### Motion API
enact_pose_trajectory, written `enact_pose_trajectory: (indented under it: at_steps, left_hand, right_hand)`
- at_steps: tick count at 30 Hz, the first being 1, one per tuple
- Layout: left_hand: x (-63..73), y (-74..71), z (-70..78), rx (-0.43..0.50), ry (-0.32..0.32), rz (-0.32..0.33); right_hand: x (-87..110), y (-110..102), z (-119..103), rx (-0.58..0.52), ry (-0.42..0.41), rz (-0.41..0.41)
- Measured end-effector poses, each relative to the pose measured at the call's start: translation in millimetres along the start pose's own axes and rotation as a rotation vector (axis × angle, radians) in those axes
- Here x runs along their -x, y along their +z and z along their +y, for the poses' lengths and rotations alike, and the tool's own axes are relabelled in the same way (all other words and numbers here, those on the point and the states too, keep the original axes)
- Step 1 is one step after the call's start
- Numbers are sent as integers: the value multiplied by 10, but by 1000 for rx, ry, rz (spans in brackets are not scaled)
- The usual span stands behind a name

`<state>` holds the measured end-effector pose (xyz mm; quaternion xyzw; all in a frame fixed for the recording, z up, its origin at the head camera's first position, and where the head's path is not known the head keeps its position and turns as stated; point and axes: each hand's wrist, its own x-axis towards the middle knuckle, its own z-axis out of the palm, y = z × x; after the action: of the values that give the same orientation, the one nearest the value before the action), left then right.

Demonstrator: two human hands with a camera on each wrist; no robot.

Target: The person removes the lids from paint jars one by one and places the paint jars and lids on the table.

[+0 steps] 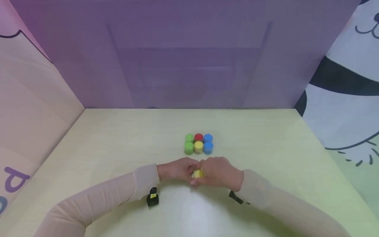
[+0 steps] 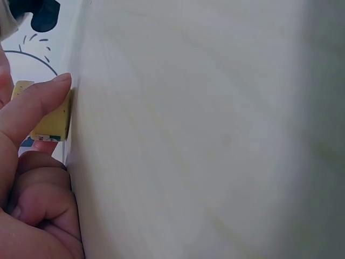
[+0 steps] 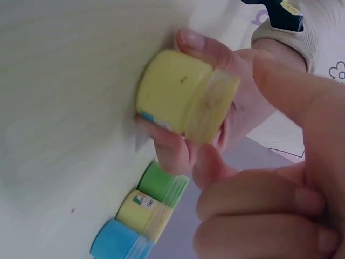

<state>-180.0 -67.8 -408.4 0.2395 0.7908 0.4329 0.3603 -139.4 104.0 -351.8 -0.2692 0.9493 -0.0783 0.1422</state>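
Observation:
A small yellow jar (image 3: 170,89) with a paler lid and a small label is held between the two hands, close over the table. My left hand (image 1: 180,169) grips its body, with the thumb (image 2: 40,102) on one side and fingers round the other. On the lid side is my right hand (image 1: 220,172), its thumb and index finger around the lid and the other fingers curled in. The right wrist view shows the jar tilted, lid toward the right hand. Just beyond the hands, jars stand in two rows, among them a yellow jar (image 1: 198,148) in front and a red jar (image 1: 198,137) behind.
Green jars (image 1: 189,148) stand at the left of the group and blue jars (image 1: 208,148) at the right. A purple panel (image 1: 189,59) rises behind the pale table (image 1: 118,138). Printed side panels (image 1: 340,108) close in both sides.

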Motion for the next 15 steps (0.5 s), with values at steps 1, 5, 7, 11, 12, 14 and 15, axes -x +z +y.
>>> enact_pose_trajectory:
  at_steps: [1, 5, 7, 11, 12, 14, 15]
  left_hand:
    - [-5, -1, 0, -4, 1, 3]
    - [-19, -3, -8, -17, 15, 3]
    - [-23, -5, -10, -20, 23, -4]
    - [-16, -12, -10, -22, 28, -15]
    - [-12, -14, -10, -24, 31, -18]
    - [-5, -19, -11, -27, 40, -20]
    - [-3, -22, -13, -32, 41, -23]
  right_hand:
    - [-3, 4, -5, -1, 13, -3]
    - [-17, 20, -16, -4, 49, -30]
    - [-22, 23, -20, -4, 56, -45]
    - [-32, 20, -29, -24, 44, -59]
    - [-34, 18, -32, -26, 36, -60]
    - [-33, 11, -35, -29, 21, -62]
    - [-32, 7, -34, -25, 11, -59]
